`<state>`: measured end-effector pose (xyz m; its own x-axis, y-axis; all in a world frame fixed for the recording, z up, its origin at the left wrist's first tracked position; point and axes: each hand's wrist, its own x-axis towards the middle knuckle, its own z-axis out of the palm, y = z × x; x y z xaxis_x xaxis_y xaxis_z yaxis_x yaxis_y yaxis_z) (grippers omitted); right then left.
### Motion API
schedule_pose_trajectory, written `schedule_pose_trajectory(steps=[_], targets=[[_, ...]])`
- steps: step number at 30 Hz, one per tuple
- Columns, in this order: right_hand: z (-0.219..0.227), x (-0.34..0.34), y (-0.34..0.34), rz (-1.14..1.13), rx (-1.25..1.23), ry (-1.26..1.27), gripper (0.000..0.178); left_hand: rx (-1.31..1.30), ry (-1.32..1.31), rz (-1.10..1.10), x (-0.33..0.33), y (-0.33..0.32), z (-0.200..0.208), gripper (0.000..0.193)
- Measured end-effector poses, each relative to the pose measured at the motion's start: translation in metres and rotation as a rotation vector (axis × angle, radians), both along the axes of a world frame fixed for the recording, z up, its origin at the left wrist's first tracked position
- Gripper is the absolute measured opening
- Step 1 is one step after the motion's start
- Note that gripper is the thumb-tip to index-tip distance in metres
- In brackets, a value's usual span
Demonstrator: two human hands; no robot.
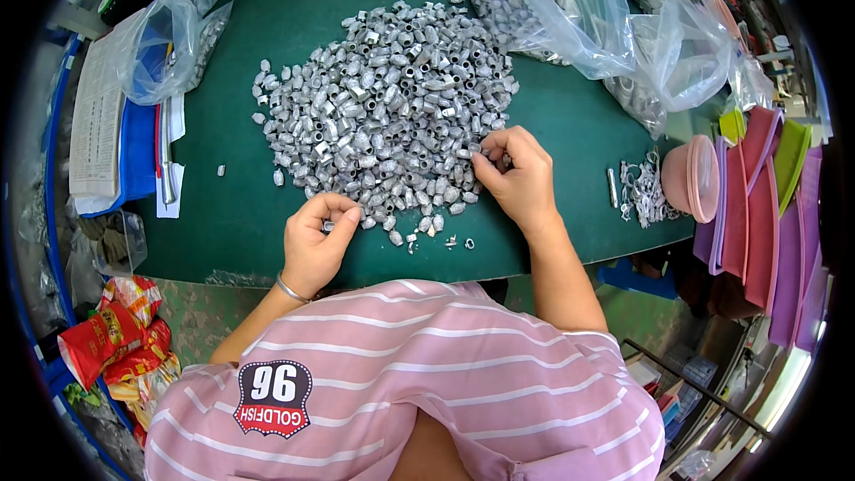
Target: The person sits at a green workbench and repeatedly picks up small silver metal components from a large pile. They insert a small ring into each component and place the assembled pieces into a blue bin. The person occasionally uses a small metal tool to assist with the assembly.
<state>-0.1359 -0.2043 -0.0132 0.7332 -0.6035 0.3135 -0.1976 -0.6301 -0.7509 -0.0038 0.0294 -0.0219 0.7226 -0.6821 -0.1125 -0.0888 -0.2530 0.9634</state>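
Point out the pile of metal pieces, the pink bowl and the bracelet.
pile of metal pieces [383,98], head view, middle of the heap.
pink bowl [690,178], head view, its side wall.
bracelet [290,289], head view, band on the left wrist.

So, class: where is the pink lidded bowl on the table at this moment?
In the head view, the pink lidded bowl sits near the green table's right edge, between a small heap of metal rings and upright coloured trays.

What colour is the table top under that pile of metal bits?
Dark green table top, clearest in the head view.
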Motion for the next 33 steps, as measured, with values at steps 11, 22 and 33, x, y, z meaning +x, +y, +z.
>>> schedule_pose_trajectory(steps=[11, 22, 33], targets=[[0.013, -0.006, 0.024, 0.104, 1.047, -0.422, 0.028, 0.007, 0.003, -0.015, 0.000, 0.000, 0.003, 0.009], [0.007, -0.015, 0.023, 0.367, 1.849, -0.592, 0.026, -0.008, -0.020, -0.029, 0.001, 0.001, 0.001, 0.009], [-0.006, -0.024, 0.003, 0.418, 1.761, -0.644, 0.022, -0.020, -0.009, -0.016, 0.001, 0.000, 0.000, 0.008]])
